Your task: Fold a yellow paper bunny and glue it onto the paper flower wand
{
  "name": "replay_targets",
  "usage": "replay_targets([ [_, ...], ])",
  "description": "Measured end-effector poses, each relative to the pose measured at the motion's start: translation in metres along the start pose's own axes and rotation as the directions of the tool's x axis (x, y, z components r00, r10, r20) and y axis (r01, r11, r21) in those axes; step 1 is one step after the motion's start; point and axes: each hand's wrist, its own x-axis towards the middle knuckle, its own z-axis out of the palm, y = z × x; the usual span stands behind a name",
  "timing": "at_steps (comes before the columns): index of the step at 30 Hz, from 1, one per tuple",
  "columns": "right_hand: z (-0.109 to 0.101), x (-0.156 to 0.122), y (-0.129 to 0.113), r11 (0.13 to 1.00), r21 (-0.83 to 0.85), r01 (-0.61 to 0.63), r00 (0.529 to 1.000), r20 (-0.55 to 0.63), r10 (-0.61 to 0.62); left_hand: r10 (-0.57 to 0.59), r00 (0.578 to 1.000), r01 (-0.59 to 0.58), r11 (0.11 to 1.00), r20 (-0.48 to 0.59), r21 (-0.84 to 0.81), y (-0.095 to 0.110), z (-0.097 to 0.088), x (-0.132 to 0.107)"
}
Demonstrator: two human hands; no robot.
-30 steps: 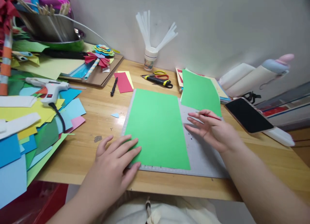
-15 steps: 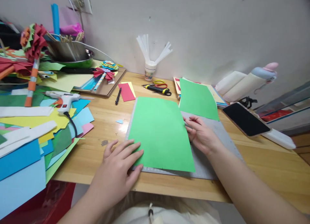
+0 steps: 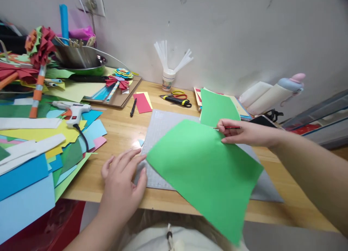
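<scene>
My right hand [image 3: 231, 130] pinches the far edge of a sheet of green paper [image 3: 195, 164], which is lifted, turned and curved above the grey cutting mat [image 3: 163, 122]. A thin red and dark stick, perhaps a pencil [image 3: 231, 127], lies along the fingers of that hand. One corner of the sheet hangs over the table's front edge. With fingers spread, my left hand [image 3: 122, 178] rests at the mat's left edge, close to the sheet's left corner. Another green sheet [image 3: 219, 106] lies on a paper stack behind, partly hidden by my right hand.
Scissors with yellow and black handles [image 3: 178, 100], a black pen [image 3: 133, 108], a red card [image 3: 143, 103] and a cup of white strips [image 3: 168, 79] stand or lie toward the wall. Leftward are a glue gun [image 3: 74, 113] and piled coloured paper [image 3: 24, 178]. A phone [image 3: 262, 121] lies right.
My right hand has moved up and right, lifting and rotating the green sheet off the mat. My left hand has let go of the sheet and shifted left.
</scene>
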Motion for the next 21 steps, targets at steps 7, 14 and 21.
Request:
replay_targets([
  [7,-0.035,0.046,-0.022,0.771,-0.632,0.081,0.997,0.052,-0.062,0.002,0.999,-0.001,1.0,0.043,-0.01,0.004,0.001,0.001],
  [14,0.034,0.103,-0.078,0.059,-0.866,0.496,0.801,0.431,-0.415,-0.14,0.988,0.125,0.974,0.067,0.19,-0.011,-0.007,0.0],
  [21,0.064,0.132,-0.093,-0.32,-0.703,0.635,0.517,0.695,-0.5,-0.202,0.979,0.189,0.943,0.02,0.274,-0.03,-0.007,0.023],
])
